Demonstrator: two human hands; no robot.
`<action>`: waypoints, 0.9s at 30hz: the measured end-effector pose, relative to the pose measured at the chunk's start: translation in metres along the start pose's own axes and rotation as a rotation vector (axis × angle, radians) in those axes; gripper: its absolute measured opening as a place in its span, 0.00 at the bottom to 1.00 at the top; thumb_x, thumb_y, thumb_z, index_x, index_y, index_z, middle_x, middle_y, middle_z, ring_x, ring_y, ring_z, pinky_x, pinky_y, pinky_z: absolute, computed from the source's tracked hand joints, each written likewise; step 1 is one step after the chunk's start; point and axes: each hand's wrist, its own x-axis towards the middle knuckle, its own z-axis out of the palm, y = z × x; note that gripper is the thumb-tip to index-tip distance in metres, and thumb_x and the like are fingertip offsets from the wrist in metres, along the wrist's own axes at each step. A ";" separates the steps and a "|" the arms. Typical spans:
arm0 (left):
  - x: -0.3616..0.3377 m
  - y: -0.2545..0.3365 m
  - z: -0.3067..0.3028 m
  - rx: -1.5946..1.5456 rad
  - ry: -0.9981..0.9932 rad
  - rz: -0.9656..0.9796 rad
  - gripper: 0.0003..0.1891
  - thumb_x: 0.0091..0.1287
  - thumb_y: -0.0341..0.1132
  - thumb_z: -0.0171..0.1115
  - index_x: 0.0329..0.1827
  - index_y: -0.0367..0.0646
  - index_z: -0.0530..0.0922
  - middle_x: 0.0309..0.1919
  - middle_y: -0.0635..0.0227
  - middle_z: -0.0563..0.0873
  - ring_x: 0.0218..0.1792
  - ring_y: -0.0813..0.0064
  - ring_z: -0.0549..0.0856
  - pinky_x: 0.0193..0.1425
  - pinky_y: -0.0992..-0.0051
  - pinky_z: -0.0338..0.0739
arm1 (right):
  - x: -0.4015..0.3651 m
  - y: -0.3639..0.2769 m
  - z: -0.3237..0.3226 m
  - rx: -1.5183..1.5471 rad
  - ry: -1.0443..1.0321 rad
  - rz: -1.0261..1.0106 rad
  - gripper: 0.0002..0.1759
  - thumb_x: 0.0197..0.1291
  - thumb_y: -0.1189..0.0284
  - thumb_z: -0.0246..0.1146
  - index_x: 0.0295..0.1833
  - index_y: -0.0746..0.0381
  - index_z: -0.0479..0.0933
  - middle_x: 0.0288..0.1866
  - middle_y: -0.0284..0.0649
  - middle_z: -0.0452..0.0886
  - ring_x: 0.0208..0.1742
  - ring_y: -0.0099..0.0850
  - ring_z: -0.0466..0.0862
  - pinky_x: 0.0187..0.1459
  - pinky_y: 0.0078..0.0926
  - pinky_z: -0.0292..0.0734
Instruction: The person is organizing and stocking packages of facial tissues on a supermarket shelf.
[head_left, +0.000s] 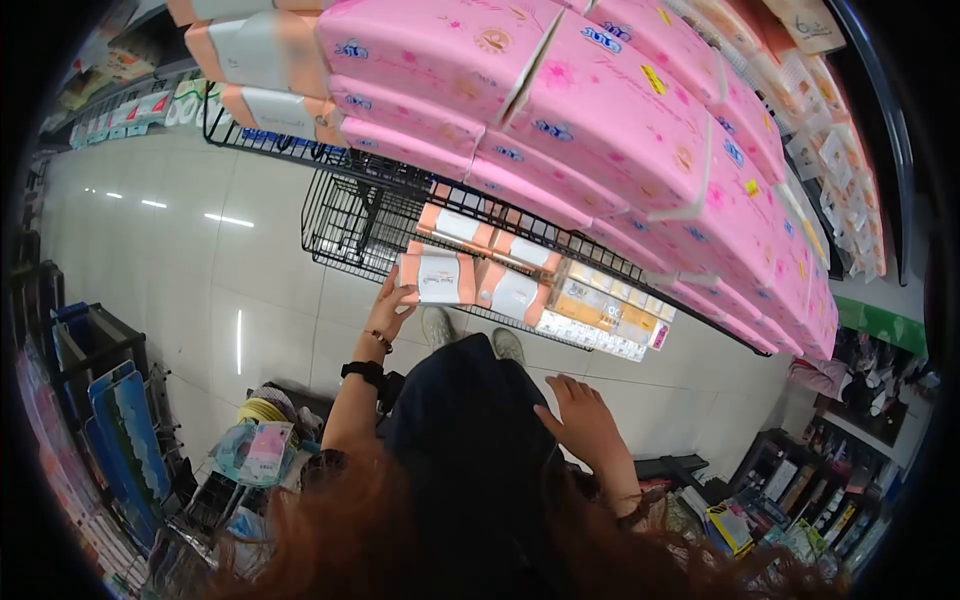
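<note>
Bright overhead light, floor glare, heavy fisheye distortion, dark corners.

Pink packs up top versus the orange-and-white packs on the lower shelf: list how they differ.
The pink packs look bigger than the orange-and-white packs. The pink packs lie stacked several layers deep; the orange-and-white packs sit in a shallower row. The left hand touches an orange-and-white pack; no hand touches the pink packs. Both are wrapped packs on black wire shelves.
</note>
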 end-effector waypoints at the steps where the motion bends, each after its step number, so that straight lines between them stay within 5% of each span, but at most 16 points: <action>1: 0.009 0.002 -0.004 0.004 -0.050 0.009 0.37 0.56 0.33 0.59 0.71 0.53 0.55 0.55 0.71 0.72 0.56 0.74 0.69 0.60 0.63 0.61 | -0.001 0.002 0.001 0.006 -0.018 0.019 0.26 0.57 0.59 0.57 0.55 0.66 0.67 0.51 0.48 0.74 0.52 0.44 0.75 0.54 0.39 0.68; 2: 0.017 0.004 -0.005 0.009 -0.099 0.019 0.36 0.57 0.33 0.58 0.70 0.54 0.56 0.57 0.72 0.70 0.58 0.74 0.67 0.59 0.64 0.63 | -0.005 0.004 0.003 0.013 -0.035 0.039 0.26 0.57 0.59 0.58 0.55 0.66 0.67 0.50 0.48 0.74 0.52 0.44 0.75 0.54 0.39 0.68; 8: 0.069 -0.013 -0.012 0.125 -0.017 0.145 0.37 0.54 0.28 0.54 0.71 0.49 0.55 0.43 0.71 0.73 0.35 0.79 0.71 0.39 0.73 0.67 | 0.003 0.005 0.006 0.065 -0.071 0.138 0.25 0.57 0.59 0.58 0.55 0.66 0.67 0.52 0.48 0.74 0.53 0.44 0.74 0.54 0.40 0.68; 11: 0.053 0.001 0.005 0.011 0.237 0.045 0.36 0.52 0.30 0.55 0.68 0.46 0.57 0.44 0.71 0.74 0.34 0.76 0.73 0.37 0.74 0.69 | 0.007 0.002 0.006 0.093 -0.066 0.136 0.25 0.57 0.59 0.58 0.54 0.66 0.67 0.52 0.47 0.74 0.53 0.45 0.74 0.55 0.40 0.68; 14: 0.070 -0.011 -0.024 -0.362 0.144 -0.054 0.34 0.51 0.32 0.56 0.65 0.43 0.59 0.46 0.69 0.74 0.39 0.71 0.76 0.42 0.71 0.71 | 0.011 0.003 0.008 0.106 -0.066 0.142 0.25 0.58 0.59 0.57 0.55 0.66 0.67 0.52 0.47 0.74 0.53 0.45 0.74 0.55 0.40 0.67; 17: 0.076 -0.009 -0.029 -0.331 -0.104 -0.060 0.27 0.51 0.32 0.53 0.58 0.45 0.66 0.46 0.68 0.75 0.45 0.68 0.77 0.47 0.68 0.73 | 0.011 0.006 0.011 0.116 -0.072 0.169 0.25 0.58 0.59 0.56 0.55 0.65 0.67 0.53 0.47 0.74 0.54 0.45 0.74 0.55 0.40 0.67; 19: 0.065 0.009 -0.010 -0.203 -0.095 -0.110 0.12 0.56 0.33 0.49 0.43 0.44 0.73 0.33 0.71 0.77 0.38 0.75 0.78 0.44 0.75 0.71 | 0.012 0.008 0.012 0.116 -0.074 0.190 0.25 0.59 0.59 0.56 0.55 0.65 0.67 0.53 0.48 0.74 0.54 0.46 0.74 0.56 0.40 0.67; 27: 0.075 0.013 0.007 0.058 -0.109 -0.138 0.06 0.54 0.33 0.51 0.34 0.46 0.72 0.26 0.76 0.72 0.30 0.80 0.74 0.36 0.78 0.69 | 0.015 0.001 0.010 0.145 -0.070 0.176 0.24 0.59 0.60 0.56 0.55 0.65 0.67 0.52 0.49 0.74 0.53 0.46 0.74 0.55 0.40 0.67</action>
